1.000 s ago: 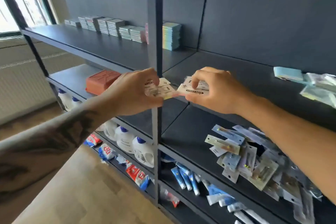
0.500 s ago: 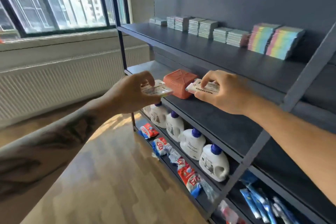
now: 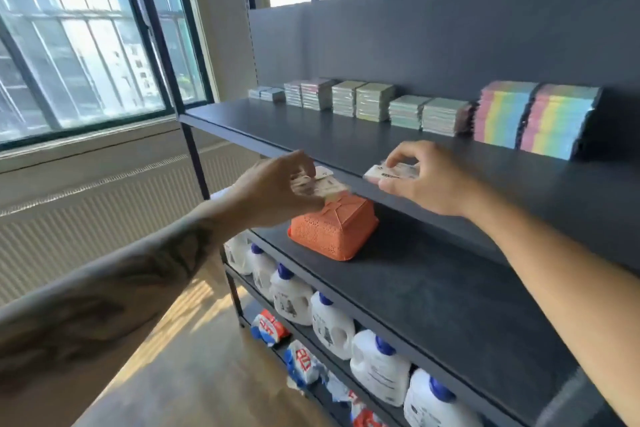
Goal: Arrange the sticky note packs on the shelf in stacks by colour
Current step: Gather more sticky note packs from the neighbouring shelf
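My left hand grips a few pale sticky note packs in front of the top shelf's edge. A little to the right, my right hand pinches another pale pack at the front edge of the dark top shelf. Along the shelf's back stand stacked packs: a low bluish stack, pinkish stacks, yellowish stacks, greenish stacks and two tall rainbow stacks.
An orange perforated basket lies upside down on the middle shelf below my hands. White detergent bottles line the lower shelf, with small packets beneath. A dark upright post and a window with a radiator stand at left.
The view has swung left and up along the shelving. Both hands, still holding their packs, have risen from the middle shelf's level to the top shelf's front edge.
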Motion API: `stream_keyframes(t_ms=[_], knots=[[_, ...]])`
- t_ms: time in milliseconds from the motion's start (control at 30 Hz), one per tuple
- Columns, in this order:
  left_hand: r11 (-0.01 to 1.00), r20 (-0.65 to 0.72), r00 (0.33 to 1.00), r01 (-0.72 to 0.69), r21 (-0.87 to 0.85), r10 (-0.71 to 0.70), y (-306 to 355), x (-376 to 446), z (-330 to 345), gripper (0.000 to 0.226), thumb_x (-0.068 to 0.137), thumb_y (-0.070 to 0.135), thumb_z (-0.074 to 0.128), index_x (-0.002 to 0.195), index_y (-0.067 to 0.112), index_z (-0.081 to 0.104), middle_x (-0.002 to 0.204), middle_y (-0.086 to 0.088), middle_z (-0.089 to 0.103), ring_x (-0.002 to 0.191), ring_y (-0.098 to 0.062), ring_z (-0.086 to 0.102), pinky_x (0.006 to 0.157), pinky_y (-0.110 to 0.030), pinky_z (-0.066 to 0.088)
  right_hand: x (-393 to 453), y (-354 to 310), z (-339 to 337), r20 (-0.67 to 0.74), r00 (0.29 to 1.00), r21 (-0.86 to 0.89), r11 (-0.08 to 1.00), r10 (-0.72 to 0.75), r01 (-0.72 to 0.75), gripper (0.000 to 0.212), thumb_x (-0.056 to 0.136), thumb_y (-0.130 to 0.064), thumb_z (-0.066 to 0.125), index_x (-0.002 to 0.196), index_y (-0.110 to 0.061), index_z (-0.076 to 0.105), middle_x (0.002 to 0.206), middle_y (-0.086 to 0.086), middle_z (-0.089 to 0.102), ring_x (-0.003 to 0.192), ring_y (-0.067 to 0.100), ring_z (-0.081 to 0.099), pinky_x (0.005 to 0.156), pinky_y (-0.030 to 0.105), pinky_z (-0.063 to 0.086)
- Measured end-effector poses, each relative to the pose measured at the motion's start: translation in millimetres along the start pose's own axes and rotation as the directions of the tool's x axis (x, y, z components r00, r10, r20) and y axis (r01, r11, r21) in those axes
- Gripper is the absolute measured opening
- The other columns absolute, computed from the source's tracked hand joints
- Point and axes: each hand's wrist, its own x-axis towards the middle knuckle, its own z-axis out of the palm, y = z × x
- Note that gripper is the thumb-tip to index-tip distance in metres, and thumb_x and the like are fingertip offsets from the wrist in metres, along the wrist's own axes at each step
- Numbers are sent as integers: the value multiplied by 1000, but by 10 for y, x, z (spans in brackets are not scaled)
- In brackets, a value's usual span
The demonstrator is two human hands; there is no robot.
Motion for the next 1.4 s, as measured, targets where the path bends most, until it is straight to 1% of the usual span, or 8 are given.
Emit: stream_keyframes(t_ms=[167, 333, 533, 633, 767, 900, 1067, 1400], knots=[[993, 48, 994, -92, -74, 95, 116, 1046, 255, 51, 56, 71, 66, 101, 52, 54, 105, 9, 70, 90, -17, 67, 80, -40, 60, 465, 506, -300, -76, 987, -88, 985, 144, -151, 30, 84, -56, 74, 104, -36, 64, 116, -7, 66, 101, 20, 61, 96, 45, 50], [960, 183, 944, -259, -104, 274, 288, 1865, 600, 45, 74, 46, 82, 110, 51, 56, 116, 12, 68, 94, -17, 66, 80, -40, 59, 661, 914, -596, -67, 958, -161, 944, 280, -287, 27, 88, -45, 77, 110, -34, 65, 122, -4, 62, 105, 23, 60, 94, 40, 52], [852, 359, 773, -478, -214, 523, 605, 2684, 1004, 56, 62, 50, 82, 111, 54, 55, 114, 14, 66, 106, -16, 65, 98, -40, 51, 632, 1279, -731, -20, 893, -204, 873, 450, -444, 24, 92, -30, 74, 114, -38, 65, 121, -13, 53, 109, 15, 55, 92, 36, 46], [777, 368, 684, -549, -307, 629, 708, 3013, 1189, 58, 54, 62, 71, 109, 57, 56, 111, 19, 67, 103, -6, 64, 98, -34, 50, 588, 1402, -761, -16, 853, -208, 833, 521, -513, 24, 93, -24, 73, 110, -38, 64, 119, -16, 53, 106, 9, 52, 88, 30, 42], [714, 414, 583, -607, -350, 699, 702, 3327, 1286, 60, 71, 49, 85, 124, 50, 57, 113, 32, 58, 103, 11, 56, 85, -18, 40, 650, 1395, -719, 46, 762, -241, 747, 646, -620, 26, 88, -22, 72, 102, -42, 63, 110, -16, 57, 98, 12, 59, 85, 33, 50], [657, 440, 491, -620, -429, 752, 613, 3552, 1339, 72, 72, 51, 90, 133, 49, 51, 123, 31, 56, 115, 11, 53, 92, -8, 38, 989, 1239, -657, -74, 822, -253, 787, 564, -562, 15, 87, -39, 72, 100, -42, 65, 116, -20, 63, 105, 10, 64, 96, 38, 51], [643, 426, 483, -594, -482, 765, 489, 3557, 1353, 76, 67, 50, 92, 132, 47, 53, 124, 29, 54, 119, 11, 48, 103, -17, 40, 1353, 1104, -413, 20, 861, -157, 852, 508, -500, 25, 84, -37, 75, 108, -40, 67, 119, -24, 63, 114, 0, 57, 98, 30, 48], [637, 335, 579, -460, -619, 743, 475, 3504, 1341, 39, 66, 54, 78, 101, 37, 76, 92, 17, 74, 88, -6, 68, 81, -26, 52, 1187, 1220, -217, -95, 892, 20, 896, 443, -443, 27, 89, -42, 75, 115, -40, 68, 112, -25, 68, 109, -3, 62, 97, 31, 52]])
